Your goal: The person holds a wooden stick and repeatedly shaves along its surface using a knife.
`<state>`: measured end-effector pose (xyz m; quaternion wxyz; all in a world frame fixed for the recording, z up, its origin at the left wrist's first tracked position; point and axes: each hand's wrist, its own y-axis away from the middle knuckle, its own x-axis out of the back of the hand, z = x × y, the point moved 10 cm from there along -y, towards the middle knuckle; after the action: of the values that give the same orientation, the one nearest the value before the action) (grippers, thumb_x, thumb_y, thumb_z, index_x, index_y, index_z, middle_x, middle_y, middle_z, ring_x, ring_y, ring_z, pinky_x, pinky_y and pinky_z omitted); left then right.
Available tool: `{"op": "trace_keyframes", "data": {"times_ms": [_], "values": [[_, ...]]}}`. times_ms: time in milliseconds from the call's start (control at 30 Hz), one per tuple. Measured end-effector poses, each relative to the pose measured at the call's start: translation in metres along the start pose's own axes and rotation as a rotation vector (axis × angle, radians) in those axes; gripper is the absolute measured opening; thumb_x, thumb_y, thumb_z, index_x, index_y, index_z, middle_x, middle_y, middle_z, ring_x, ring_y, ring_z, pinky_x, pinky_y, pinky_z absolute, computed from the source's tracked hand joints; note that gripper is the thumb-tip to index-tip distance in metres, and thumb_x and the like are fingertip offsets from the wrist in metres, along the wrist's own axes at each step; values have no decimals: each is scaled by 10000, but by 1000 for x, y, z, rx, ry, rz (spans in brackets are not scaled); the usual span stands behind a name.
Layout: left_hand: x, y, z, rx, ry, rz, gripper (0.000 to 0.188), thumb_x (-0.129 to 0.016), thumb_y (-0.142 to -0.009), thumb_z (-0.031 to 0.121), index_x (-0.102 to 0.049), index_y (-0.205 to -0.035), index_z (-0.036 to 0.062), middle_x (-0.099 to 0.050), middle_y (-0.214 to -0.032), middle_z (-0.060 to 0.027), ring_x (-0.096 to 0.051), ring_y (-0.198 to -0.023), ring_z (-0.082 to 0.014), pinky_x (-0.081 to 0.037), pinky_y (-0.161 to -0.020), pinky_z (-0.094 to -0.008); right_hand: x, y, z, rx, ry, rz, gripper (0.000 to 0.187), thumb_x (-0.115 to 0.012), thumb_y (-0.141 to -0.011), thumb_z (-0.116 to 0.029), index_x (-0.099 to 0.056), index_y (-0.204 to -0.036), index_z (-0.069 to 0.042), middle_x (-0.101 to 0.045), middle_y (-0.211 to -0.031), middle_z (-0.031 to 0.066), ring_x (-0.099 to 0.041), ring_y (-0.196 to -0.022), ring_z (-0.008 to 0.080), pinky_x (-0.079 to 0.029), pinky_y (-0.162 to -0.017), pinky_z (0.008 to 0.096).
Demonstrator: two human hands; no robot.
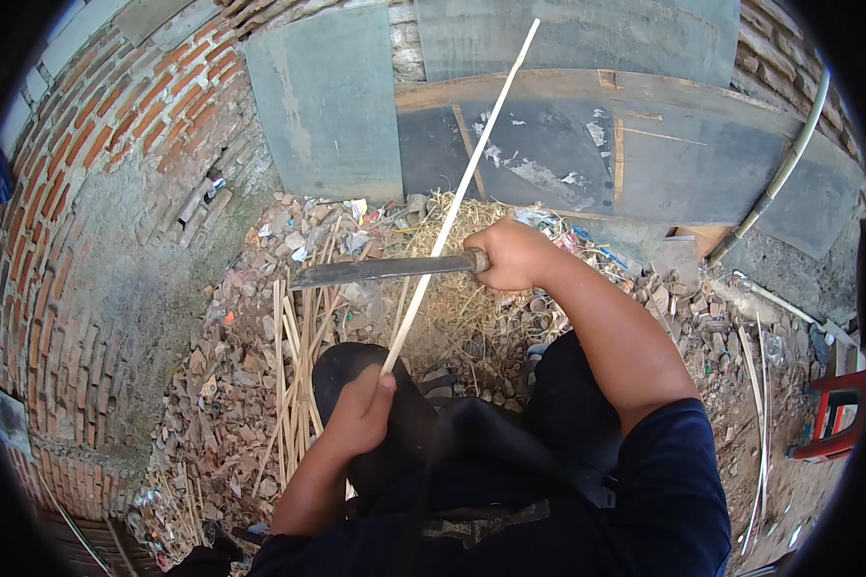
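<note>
Head view: your left hand point(361, 412) grips a stick point(464, 191), your right hand point(515, 254) a knife point(380, 271) across it; shavings point(481, 315) suggest trimming begun, stick seemingly unfinished.

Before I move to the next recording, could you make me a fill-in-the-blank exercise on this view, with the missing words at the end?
1. The right hand grips the machete by its ____.
2. The left hand holds the pale bamboo strip near its ____ end (upper or lower).
3. The machete's blade points toward the picture's ____ side.
4. The red plastic stool is near the picture's ____ edge.

Missing words: handle; lower; left; right.
</note>
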<state>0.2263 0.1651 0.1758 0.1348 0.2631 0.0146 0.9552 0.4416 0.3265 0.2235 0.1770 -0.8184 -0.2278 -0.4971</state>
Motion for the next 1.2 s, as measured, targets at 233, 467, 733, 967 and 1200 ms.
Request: {"op": "trace_keyframes", "data": {"times_ms": [233,467,733,967,1200], "values": [[14,4,8,14,-194,129,324,-435,-1073,270,-496,-915,-6,-536,-735,-264,-545,-700,-496,-441,-629,-466,-2,-1,-29,46,123,29,224,-694,-732,-209,-702,-940,-127,-717,-844,141,-706,-864,353,-562,-758,493],[13,-9,14,-5,-243,135,303,-444,-1068,260,-490,-929,-5,-537,-726,-274,-547,-719,-519,-440,-631,-499,2,-4,-4,-54,156,25,239,-685,-748,-201,-703,-976,-131,-716,-846,141,-708,-866,356,-568,-759,489],[15,-12,13,-46,-264,182,278,-458,-1062,238,-492,-936,-8,-542,-704,-269,-555,-712,-519,-437,-621,-506,8,-5,10,-62,119,74,191,-678,-726,-178,-683,-908,-117,-708,-808,129,-706,-832,352,-556,-724,497],[18,-8,12,-32,-355,219,257,-468,-1051,225,-541,-995,-15,-604,-746,-286,-597,-747,-520,-451,-645,-538,-13,-6,-32,64,190,-28,209,-684,-735,-175,-698,-933,-110,-713,-843,150,-704,-861,362,-562,-765,494],[33,-8,14,3,-415,247,249,-483,-1042,219,-556,-1057,-19,-629,-785,-293,-612,-780,-526,-459,-672,-562,10,-6,34,-113,-31,128,176,-674,-760,-184,-707,-922,-123,-710,-822,139,-705,-841,353,-558,-747,483]]}}
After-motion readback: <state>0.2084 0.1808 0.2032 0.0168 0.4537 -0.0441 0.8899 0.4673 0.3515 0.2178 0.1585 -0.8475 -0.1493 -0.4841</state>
